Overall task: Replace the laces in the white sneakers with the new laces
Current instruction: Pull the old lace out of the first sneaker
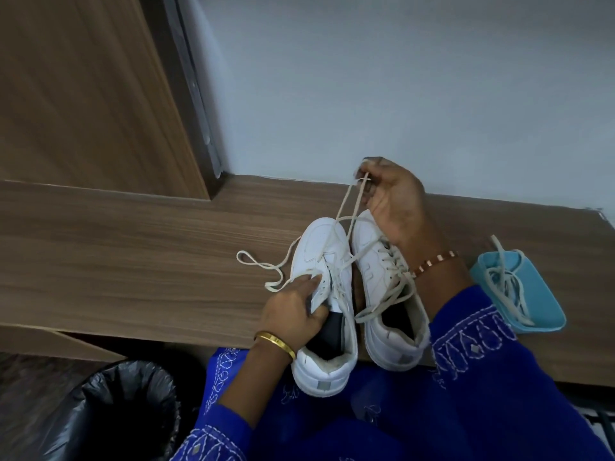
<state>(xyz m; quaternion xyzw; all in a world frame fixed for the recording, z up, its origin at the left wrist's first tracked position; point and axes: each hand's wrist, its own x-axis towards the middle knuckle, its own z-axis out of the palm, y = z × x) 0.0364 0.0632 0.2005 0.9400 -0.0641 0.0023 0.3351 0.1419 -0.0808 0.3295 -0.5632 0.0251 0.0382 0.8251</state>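
So the biggest thing in view is the wooden desk (133,254), running across the middle of the frame, with a pale wall behind it at 12 o'clock and a wood panel up at 10 o'clock. A black-bagged bin (109,410) is parked down at 7 o'clock.

Dead centre, slightly toward 5 o'clock, the two white sneakers are set side by side at the desk's near edge, heels hanging toward the person, toes pointed away at 12. The left sneaker (327,314) is steadied by the left hand (296,311): the fingers lie fairly straight along its side by the eyelets while the thumb is tucked into the shoe's opening, so the upper looks gripped. The right sneaker (389,294) is laced with its ends hanging loose.

Off at 3 o'clock a light blue tray (532,294) is seen with a bundle of laces (506,287) piled in it, probably the new ones, though that can't be confirmed.

Smallest bit: the lace being pulled (349,207). It's pinched by the right hand (396,197), raised above the toes at 1 o'clock, fingers curled round the strands. The rest of it is trailed in a loop across the desk at 9 o'clock.

What matters for the next pull: the lace runs along the shoe's long axis, up and away from the eyelets toward the right hand, so drawing further toward 12 looks like the way to free it, with the left hand nearer the eyelets for holding things down.
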